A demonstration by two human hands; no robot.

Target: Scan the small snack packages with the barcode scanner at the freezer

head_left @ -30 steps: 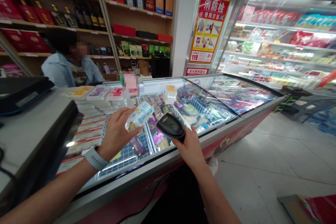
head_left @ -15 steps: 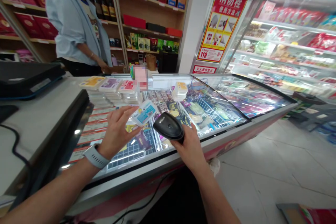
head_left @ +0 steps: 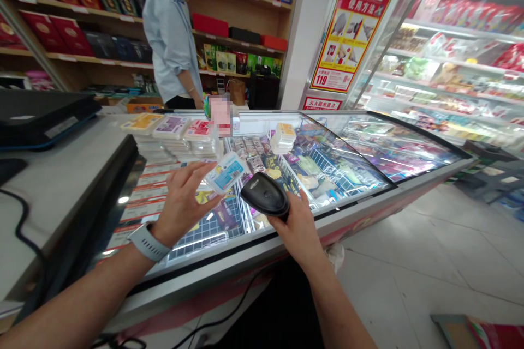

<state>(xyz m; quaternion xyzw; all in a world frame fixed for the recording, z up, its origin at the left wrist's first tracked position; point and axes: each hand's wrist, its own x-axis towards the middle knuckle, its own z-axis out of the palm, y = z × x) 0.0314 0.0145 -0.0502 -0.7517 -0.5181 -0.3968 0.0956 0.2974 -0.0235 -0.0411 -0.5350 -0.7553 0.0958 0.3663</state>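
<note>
- Black scanner (head_left: 265, 194) is gripped in the right hand (head_left: 298, 229), its nose turned toward the pack (head_left: 220, 181).
- Clear pack is pinched in the left hand (head_left: 183, 202), above the freezer (head_left: 221, 268), near the scanner.
- Scanning seems underway; the label (head_left: 230, 174) should be faced squarely to the scanner's nose.

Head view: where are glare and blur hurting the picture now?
Head view: reflections streak the freezer's glass; the lit shelves on the right look soft and washed out; the black scanner and held plastic pack have clear outlines, though the pack's small print is unreadable.
</note>
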